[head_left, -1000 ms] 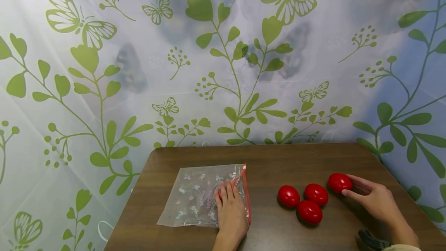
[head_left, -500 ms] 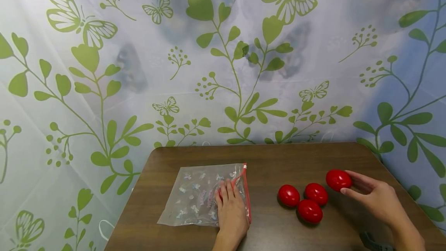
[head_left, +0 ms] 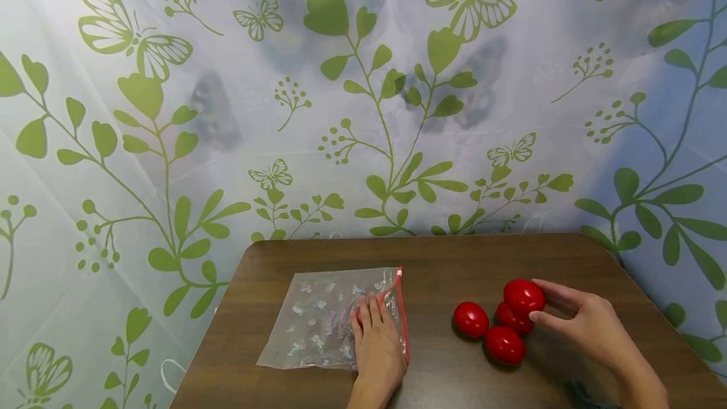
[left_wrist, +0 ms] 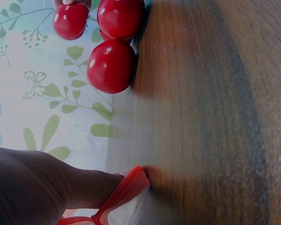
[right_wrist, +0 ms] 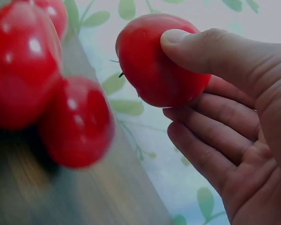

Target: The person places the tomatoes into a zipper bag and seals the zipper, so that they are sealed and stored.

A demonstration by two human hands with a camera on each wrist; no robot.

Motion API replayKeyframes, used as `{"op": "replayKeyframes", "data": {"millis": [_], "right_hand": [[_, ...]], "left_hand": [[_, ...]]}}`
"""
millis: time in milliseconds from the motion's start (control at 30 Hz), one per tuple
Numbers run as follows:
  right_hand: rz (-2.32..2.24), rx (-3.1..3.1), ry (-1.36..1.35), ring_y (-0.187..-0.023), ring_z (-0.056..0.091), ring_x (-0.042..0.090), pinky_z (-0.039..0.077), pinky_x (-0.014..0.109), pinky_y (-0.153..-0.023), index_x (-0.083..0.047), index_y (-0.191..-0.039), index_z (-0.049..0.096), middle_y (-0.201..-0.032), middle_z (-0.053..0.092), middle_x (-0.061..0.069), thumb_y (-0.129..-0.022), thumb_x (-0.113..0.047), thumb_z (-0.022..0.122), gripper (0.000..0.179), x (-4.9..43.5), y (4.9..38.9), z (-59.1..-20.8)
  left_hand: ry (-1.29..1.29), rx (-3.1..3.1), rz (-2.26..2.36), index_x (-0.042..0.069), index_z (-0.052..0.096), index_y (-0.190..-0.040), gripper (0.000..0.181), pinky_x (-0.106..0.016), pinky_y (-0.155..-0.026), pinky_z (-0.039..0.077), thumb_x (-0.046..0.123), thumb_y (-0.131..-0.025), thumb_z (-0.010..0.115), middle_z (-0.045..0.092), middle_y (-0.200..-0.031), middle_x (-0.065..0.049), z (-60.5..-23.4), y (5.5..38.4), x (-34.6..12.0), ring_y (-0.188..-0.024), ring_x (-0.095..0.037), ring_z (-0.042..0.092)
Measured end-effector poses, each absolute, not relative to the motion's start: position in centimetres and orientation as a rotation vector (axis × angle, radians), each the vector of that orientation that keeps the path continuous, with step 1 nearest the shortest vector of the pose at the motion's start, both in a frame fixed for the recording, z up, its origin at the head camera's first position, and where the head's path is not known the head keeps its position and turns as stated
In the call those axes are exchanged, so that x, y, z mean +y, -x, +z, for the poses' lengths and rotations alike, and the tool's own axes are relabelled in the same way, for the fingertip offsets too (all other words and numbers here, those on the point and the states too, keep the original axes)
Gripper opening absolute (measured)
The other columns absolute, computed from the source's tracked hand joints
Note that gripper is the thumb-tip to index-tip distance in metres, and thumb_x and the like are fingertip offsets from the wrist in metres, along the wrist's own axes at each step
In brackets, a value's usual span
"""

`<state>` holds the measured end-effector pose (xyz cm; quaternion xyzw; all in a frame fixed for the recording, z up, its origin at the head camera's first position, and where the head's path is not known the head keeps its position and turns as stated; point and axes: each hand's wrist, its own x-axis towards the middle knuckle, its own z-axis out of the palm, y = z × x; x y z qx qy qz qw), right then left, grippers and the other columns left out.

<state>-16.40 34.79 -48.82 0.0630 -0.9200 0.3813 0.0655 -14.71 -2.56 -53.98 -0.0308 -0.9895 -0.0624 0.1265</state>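
My right hand [head_left: 591, 320] pinches a glossy red tomato [head_left: 524, 296] between thumb and fingers. In the right wrist view the thumb lies on the side of this tomato [right_wrist: 154, 61], which has a small green tip. It overlaps one tomato [head_left: 514, 319] in the head view, close above a cluster on the table. Two others in that cluster are the left tomato [head_left: 470, 319] and the front tomato [head_left: 505, 345]. My left hand [head_left: 377, 346] rests with fairly straight fingers on a clear printed zip bag [head_left: 312, 314]. Its thumb [left_wrist: 93, 185] touches the red zip edge [left_wrist: 126, 187].
The brown wooden table [head_left: 443, 264] carries everything. A pale curtain [head_left: 363, 112] printed with green leaves and butterflies hangs behind it. A white cord loop [head_left: 170, 376] shows beside the table's left edge.
My right hand has lifted the tomato and carried it left, from beside the other tomatoes to over the cluster. The left hand and the bag have stayed in place.
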Motion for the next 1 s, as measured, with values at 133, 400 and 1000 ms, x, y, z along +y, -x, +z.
{"op": "replayKeyframes", "data": {"millis": [133,400,1000], "right_hand": [[1.224,-2.787,-0.223,-0.11,0.075,-0.001,0.064,0.021,-0.077,-0.007,-0.146,0.069,-0.14,0.072,0.024,-0.088,-0.035,0.093,0.069,33.2,16.5,-49.1],[1.372,-2.787,-0.264,-0.12,0.078,0.037,0.068,0.038,-0.084,-0.008,-0.148,0.067,-0.142,0.072,0.023,-0.089,-0.033,0.093,0.069,30.0,17.0,-49.1],[1.511,-2.747,-0.463,-0.124,0.076,0.037,0.065,0.045,-0.093,-0.009,-0.148,0.068,-0.146,0.07,0.023,-0.091,-0.03,0.091,0.064,24.6,18.7,-49.1]], "left_hand": [[0.092,-2.877,-0.172,-0.008,0.054,-0.152,0.105,-0.065,-0.124,0.038,0.021,-0.062,0.1,0.05,-0.164,-0.03,-54.1,14.6,-2.5,-0.156,-0.049,0.044],[0.084,-2.888,-0.175,-0.008,0.053,-0.153,0.107,-0.065,-0.125,0.038,0.021,-0.062,0.1,0.049,-0.165,-0.03,-54.2,14.7,-2.5,-0.157,-0.048,0.043],[0.081,-2.884,-0.177,-0.007,0.054,-0.153,0.107,-0.065,-0.124,0.038,0.022,-0.061,0.101,0.05,-0.164,-0.029,-54.0,14.7,-2.5,-0.156,-0.049,0.044]]}}
